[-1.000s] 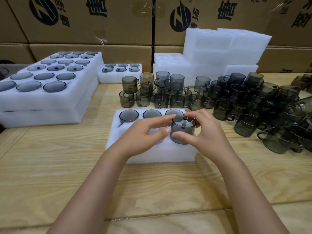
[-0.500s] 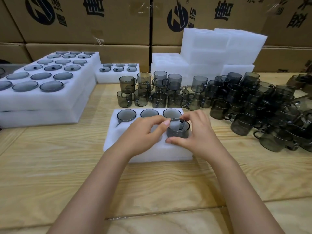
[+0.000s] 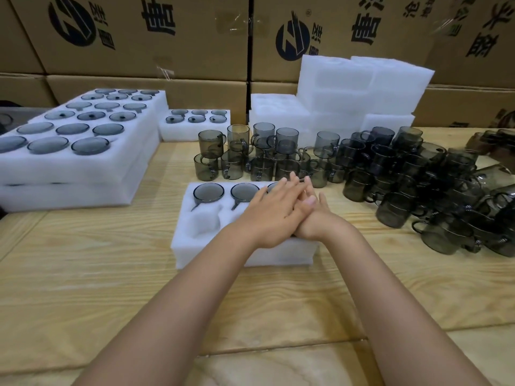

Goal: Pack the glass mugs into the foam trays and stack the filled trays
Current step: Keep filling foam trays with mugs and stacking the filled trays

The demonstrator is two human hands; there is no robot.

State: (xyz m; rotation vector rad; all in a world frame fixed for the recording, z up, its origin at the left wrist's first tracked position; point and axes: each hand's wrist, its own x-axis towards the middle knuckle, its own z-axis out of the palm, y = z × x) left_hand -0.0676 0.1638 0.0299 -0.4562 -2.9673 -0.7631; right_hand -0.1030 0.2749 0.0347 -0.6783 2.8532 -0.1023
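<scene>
A white foam tray (image 3: 195,246) lies in front of me on the wooden table. Two grey glass mugs (image 3: 208,192) (image 3: 244,192) sit sunk in its back row, and a third back-row mug is partly hidden by my fingers. The front left pocket (image 3: 204,222) holds nothing. My left hand (image 3: 274,211) and my right hand (image 3: 320,218) lie flat and overlapped on the tray's front right part, fingers stretched out. The mug beneath them is hidden.
Loose grey mugs (image 3: 262,151) stand behind the tray, and a darker pile (image 3: 418,176) spreads to the right. Stacked filled trays (image 3: 69,168) sit at the left, a small filled tray (image 3: 195,129) behind. Unfilled foam blocks (image 3: 362,87) and cardboard boxes (image 3: 167,37) line the back.
Both hands held a mug over the front right pocket and lowered it in. Now they have let go and lie flat on top of it.
</scene>
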